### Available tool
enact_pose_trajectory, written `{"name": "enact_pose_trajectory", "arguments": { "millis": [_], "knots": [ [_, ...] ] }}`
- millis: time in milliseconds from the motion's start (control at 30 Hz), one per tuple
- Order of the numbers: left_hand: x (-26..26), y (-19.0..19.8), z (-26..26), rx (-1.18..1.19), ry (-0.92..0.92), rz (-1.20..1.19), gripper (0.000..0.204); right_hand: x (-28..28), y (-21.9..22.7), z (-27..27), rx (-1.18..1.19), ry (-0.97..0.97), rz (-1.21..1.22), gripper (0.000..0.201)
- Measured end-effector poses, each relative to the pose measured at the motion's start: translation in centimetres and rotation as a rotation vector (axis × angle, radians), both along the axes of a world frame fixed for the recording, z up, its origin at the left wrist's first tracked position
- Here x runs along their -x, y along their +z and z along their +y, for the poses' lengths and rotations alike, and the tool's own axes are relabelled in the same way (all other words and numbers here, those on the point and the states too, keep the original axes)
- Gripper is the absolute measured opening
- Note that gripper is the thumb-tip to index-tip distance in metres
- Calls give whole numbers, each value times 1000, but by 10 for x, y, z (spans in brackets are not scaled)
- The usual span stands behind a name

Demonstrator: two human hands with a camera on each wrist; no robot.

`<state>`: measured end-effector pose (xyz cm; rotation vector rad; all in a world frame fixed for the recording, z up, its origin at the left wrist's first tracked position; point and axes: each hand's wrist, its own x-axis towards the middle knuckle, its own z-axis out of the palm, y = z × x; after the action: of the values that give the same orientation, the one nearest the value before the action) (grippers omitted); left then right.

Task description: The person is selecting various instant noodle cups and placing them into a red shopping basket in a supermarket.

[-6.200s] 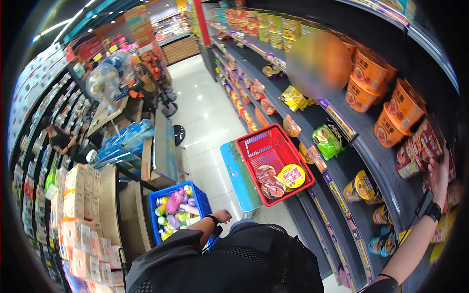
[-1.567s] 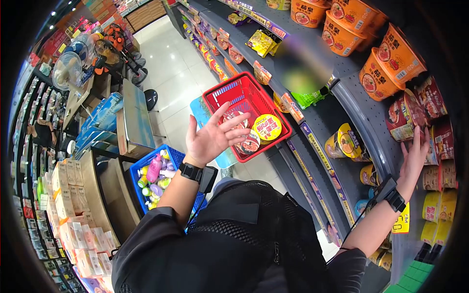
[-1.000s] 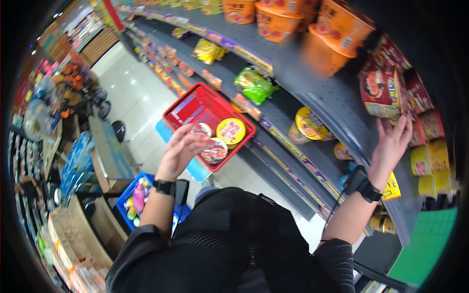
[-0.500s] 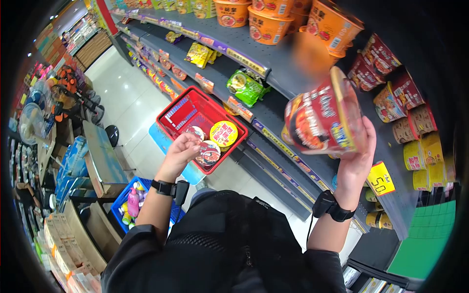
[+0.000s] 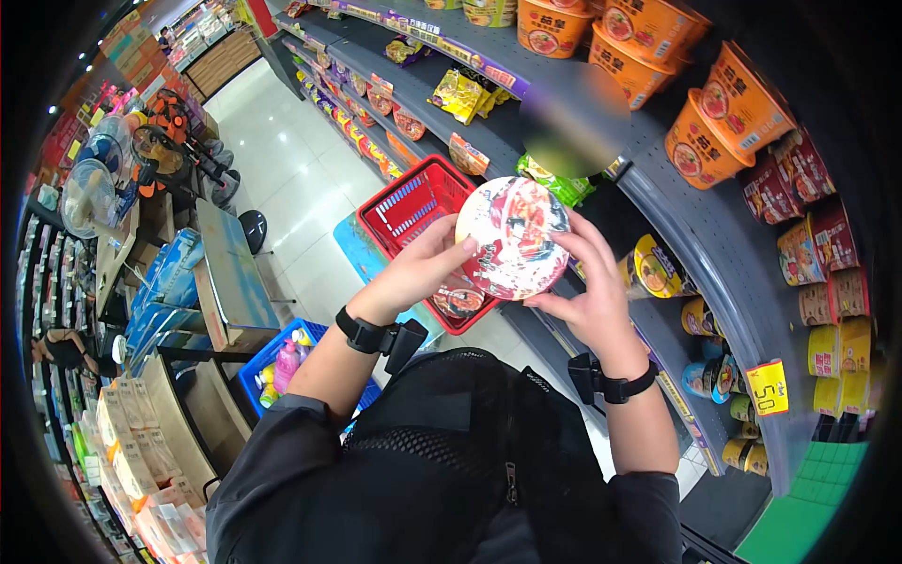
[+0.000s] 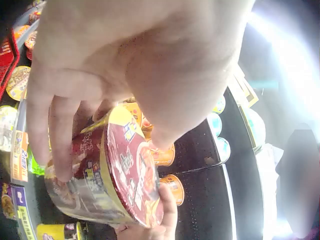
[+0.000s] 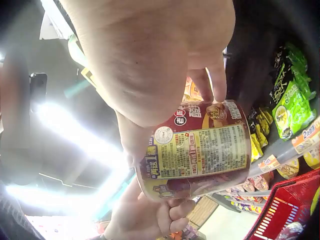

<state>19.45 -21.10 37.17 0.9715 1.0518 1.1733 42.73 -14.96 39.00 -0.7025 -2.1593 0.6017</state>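
Observation:
In the head view, a dark red instant noodle tub [image 5: 515, 240] is held up in front of the body, its round printed lid facing the camera. My left hand [image 5: 425, 268] grips its left side, thumb at the edge of the lid. On the opposite side my right hand [image 5: 598, 299] holds it between thumb and fingers. The left wrist view has the tub [image 6: 132, 170] tilted, with left fingers along its wall. A label with dense print covers the side of the tub [image 7: 200, 150] in the right wrist view. Partly behind it is a red shopping basket [image 5: 413, 179], containing another noodle tub [image 5: 460, 299].
Shelves on the right carry orange noodle tubs [image 5: 709, 150], more red tubs [image 5: 806, 169] and a green noodle packet [image 5: 562, 183]. A yellow price sign [image 5: 768, 387] hangs at the shelf end. A blue basket [image 5: 254, 376] with bottles stands left, near a table [image 5: 230, 258].
My right hand has taken the red noodle tub off the shelf and brought it leftward to the middle. My left hand, earlier holding nothing over the red basket, now grips it too.

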Motion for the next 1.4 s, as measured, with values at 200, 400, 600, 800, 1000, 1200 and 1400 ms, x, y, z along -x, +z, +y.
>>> {"name": "enact_pose_trajectory", "arguments": {
  "millis": [200,400,600,800,1000,1200,1400],
  "knots": [
    [56,-40,26,12,131,6,41,49,1,24,124,216,-111,76],
    [124,-96,50,76,300,27,39,67,-38,49,533,86,79,66],
    [196,-167,88,168,412,231,42,39,-156,25,991,-128,55,58],
    [236,-255,160,224,329,579,49,-16,-240,-62,1326,-521,-366,54],
    [244,-330,224,395,133,851,60,-69,-247,-167,1645,-936,-354,54],
    [246,-420,261,615,-35,924,63,-46,-222,-242,1849,-1072,-284,55],
    [233,-474,282,649,-139,876,59,-14,-197,-261,1866,-1062,-147,51]
  ]
}}
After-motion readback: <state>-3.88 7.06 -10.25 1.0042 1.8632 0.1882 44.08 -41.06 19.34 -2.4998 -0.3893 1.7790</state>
